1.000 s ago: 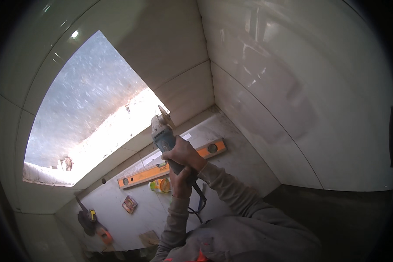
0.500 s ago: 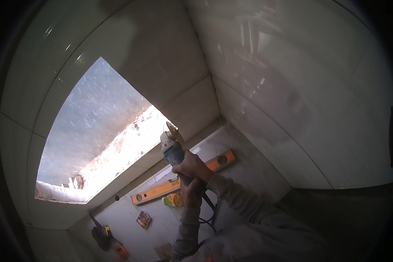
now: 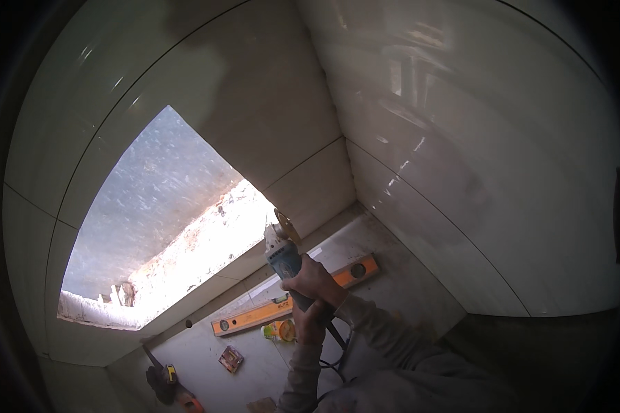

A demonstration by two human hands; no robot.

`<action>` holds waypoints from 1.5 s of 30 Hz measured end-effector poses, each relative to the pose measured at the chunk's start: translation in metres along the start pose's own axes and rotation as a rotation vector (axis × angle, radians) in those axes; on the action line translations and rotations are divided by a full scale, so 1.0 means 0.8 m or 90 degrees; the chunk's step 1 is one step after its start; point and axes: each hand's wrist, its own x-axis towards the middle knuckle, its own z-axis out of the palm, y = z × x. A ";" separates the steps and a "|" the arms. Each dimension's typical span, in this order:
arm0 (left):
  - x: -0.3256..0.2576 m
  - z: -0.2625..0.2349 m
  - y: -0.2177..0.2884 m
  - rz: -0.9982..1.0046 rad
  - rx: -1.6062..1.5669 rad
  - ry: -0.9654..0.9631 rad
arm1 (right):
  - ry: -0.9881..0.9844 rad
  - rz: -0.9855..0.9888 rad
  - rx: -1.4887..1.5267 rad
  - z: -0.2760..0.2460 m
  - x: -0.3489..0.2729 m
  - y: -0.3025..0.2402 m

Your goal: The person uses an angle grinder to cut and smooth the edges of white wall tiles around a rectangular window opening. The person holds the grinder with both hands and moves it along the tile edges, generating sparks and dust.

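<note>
Both my hands are closed around a blue angle grinder [image 3: 284, 263]. My right hand [image 3: 315, 279] wraps the body nearer the head. Behind it my left hand [image 3: 310, 322] grips the rear part, with the black cord [image 3: 336, 336] trailing below. The thin cutting disc [image 3: 288, 225] is at the right lower corner of a bright opening in the tiled wall [image 3: 248, 117]; I cannot tell whether it touches the tile edge. Through the opening a rough, brightly lit ledge [image 3: 200, 255] shows.
Below lies an orange spirit level [image 3: 251, 318], beside a yellow-and-orange tub [image 3: 280, 331]. Further left are a small box [image 3: 231, 358], a yellow-and-black tape measure [image 3: 170, 374] and a dark tool with an orange part [image 3: 189, 401]. Another tiled wall [image 3: 420, 172] rises on the right.
The whole view has shifted, so the scene sits lower and slightly to the right. Both hands keep the same grip on the grinder, whose disc remains near the opening's corner.
</note>
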 end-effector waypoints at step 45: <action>-0.012 0.007 0.007 -0.002 -0.011 0.015 | 0.018 -0.007 0.010 -0.003 -0.012 -0.007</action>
